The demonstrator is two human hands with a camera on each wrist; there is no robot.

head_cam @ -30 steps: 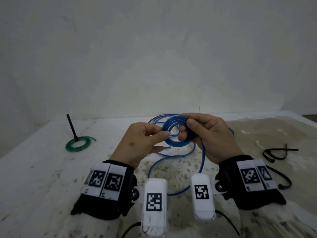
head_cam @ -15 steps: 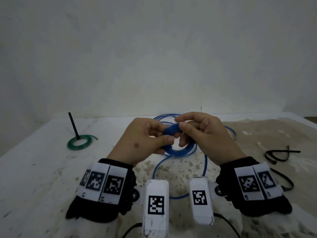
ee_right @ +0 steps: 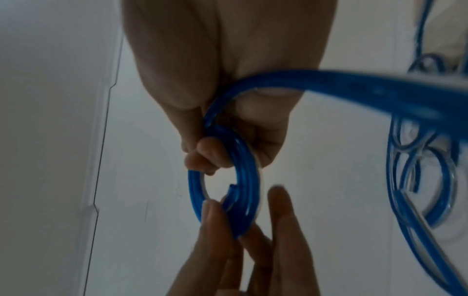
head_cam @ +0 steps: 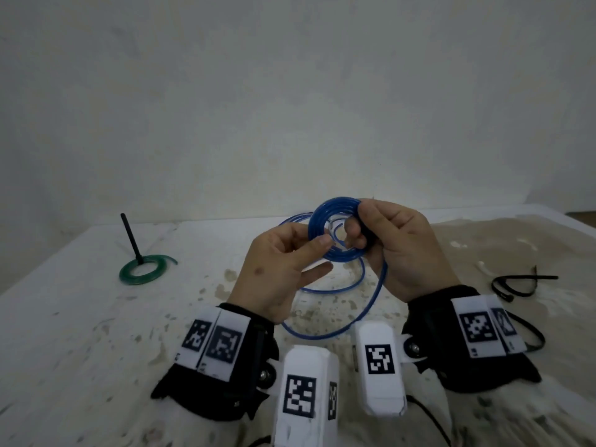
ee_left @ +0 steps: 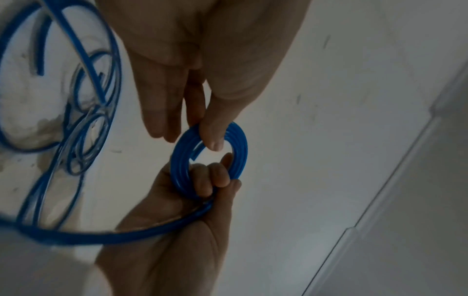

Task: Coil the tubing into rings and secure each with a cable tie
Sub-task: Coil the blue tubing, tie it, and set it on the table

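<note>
Both hands pinch the blue coil (head_cam: 335, 233) at centre frame: left hand (head_cam: 277, 272) on its lower-left rim, right hand (head_cam: 396, 246) on its right. Springy turns could unwind if either pinch slackens before a cable tie (head_cam: 516, 283) goes on.

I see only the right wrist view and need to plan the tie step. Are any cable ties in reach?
Observer: Yes. Black cable ties lie on the table, to the right of the right hand.
Operator: Is any ring finished yet?
Observer: A green ring lies far left, with a black tie tail sticking up from it.
Operator: Where does the slack go?
Observer: From the blue ring, pinched by the left hand too, loose blue tubing drops into a loop on the table just ahead of the wrists.
</note>
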